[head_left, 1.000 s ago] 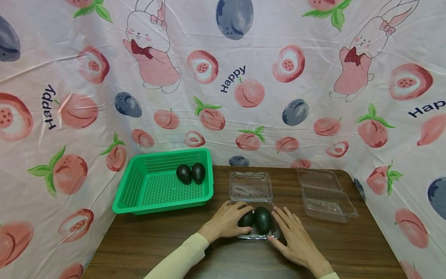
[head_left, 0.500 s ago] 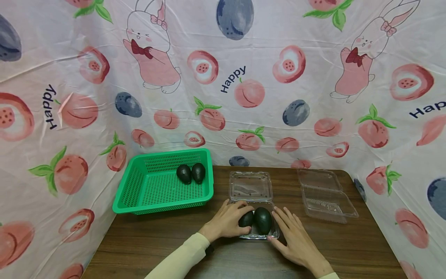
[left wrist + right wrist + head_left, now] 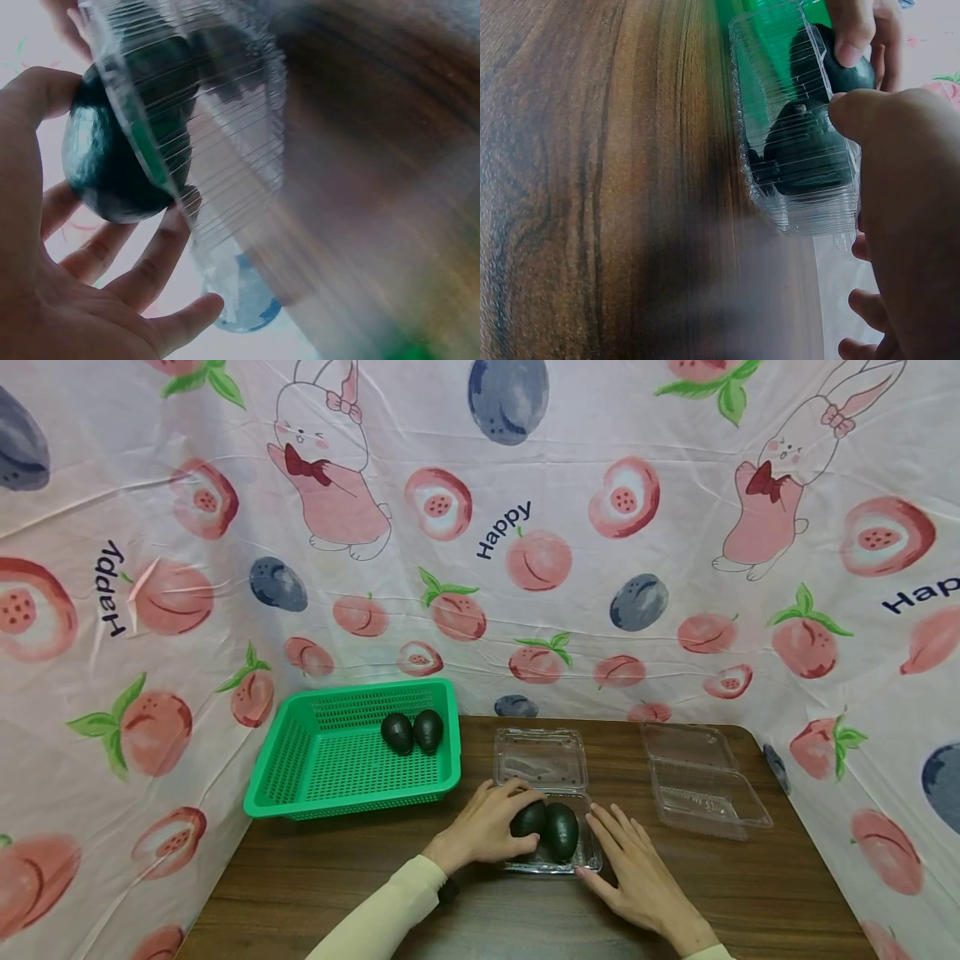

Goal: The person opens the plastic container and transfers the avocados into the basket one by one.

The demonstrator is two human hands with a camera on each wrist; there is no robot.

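In the head view, a clear plastic clamshell box [image 3: 587, 842] lies with its lid [image 3: 540, 760] folded back at the table's middle. My left hand [image 3: 480, 828] grips a dark avocado [image 3: 529, 819] at the box's left side, thumb in front and fingers behind. A second avocado [image 3: 560, 833] sits inside, close against the first. From the left wrist, the gripped avocado [image 3: 112, 161] stands partly above the box wall. My right hand [image 3: 641, 881] lies along the box's right side, fingers extended; its thumb touches the rim in the right wrist view.
A green plastic basket [image 3: 345, 768] holding two avocados [image 3: 412, 732] stands at the back left. Another clear clamshell box [image 3: 697, 797], lid folded back, is on the right. Patterned cloth [image 3: 540, 610] hangs behind and beside the wooden table [image 3: 300, 885].
My left hand has lifted slightly with the gripped avocado. The other avocado has shifted a little to the left inside the box. My right hand stays in place.
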